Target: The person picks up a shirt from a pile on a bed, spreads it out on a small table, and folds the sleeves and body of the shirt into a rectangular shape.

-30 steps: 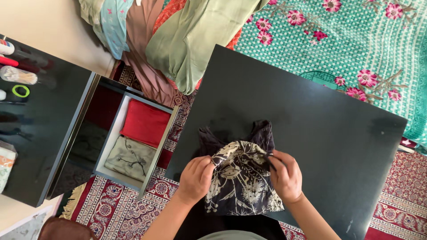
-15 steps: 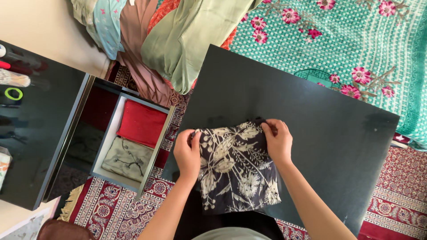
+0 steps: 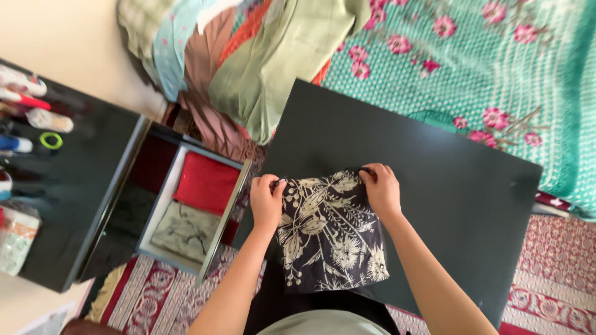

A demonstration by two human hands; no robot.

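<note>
The left hand (image 3: 267,201) is pinching the upper left corner of a dark floral-print cloth (image 3: 329,236), fingers closed on the fabric. The right hand (image 3: 380,189) is gripping the upper right corner likewise. The cloth is lying folded flat on the black table (image 3: 447,180), near its front edge. An open drawer (image 3: 192,214) is holding 2 folded cloths, well apart.
</note>
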